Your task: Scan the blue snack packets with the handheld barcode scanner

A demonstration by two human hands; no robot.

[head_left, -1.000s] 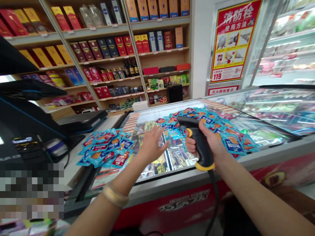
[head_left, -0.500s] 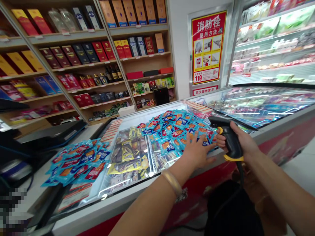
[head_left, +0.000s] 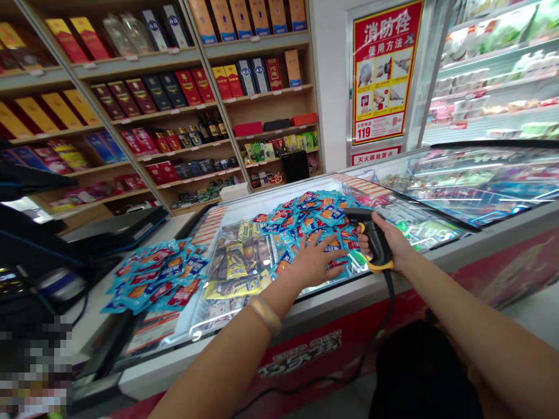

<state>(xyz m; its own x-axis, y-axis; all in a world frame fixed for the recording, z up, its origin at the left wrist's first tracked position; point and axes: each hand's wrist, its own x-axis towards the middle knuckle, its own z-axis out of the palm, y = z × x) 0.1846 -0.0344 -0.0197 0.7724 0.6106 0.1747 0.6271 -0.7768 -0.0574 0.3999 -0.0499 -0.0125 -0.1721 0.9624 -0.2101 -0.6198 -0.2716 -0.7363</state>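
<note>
Since half a second ago, left hand [head_left: 315, 261] slid inward, fingers spread flat on the right pile [head_left: 312, 224] atop the freezer lid [head_left: 244, 256], gripping nothing; right hand [head_left: 393, 241] closed round the scanner [head_left: 371, 235]; left pile [head_left: 155, 279] seemingly scanned, most remaining.

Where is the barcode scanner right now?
The barcode scanner is in the right hand, right of centre in the head view, over the freezer lid beside the larger pile of blue packets.

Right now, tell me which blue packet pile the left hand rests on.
The right-hand pile on the freezer lid, beside the scanner; the left hand lies there, far from the counter pile.
</note>
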